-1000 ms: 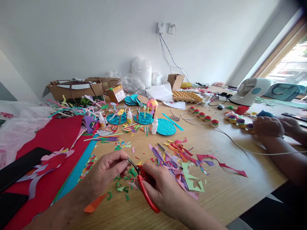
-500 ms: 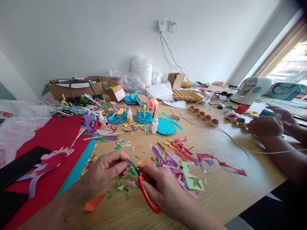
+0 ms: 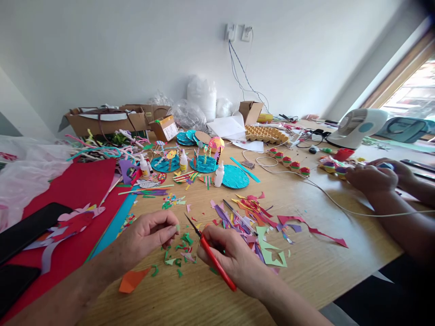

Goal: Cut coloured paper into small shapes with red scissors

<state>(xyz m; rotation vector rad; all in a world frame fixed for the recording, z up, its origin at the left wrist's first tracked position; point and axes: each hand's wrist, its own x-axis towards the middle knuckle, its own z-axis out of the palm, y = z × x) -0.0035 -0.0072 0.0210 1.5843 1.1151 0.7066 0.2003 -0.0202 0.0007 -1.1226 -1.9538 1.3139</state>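
Right hand [image 3: 227, 251] and left hand [image 3: 149, 235] are hovering above the table [image 3: 316, 253], both grasping.
Right is holding red-handled scissors [image 3: 215, 259], tips just short of the left hand. Light-green cut paper [image 3: 264, 240] is lying to the right, orange piece [image 3: 133, 280] near the left hand, green snippets [image 3: 186, 238] between. Left is pinching a pale-green scrap [image 3: 177, 228], seemingly paper, mostly hidden.
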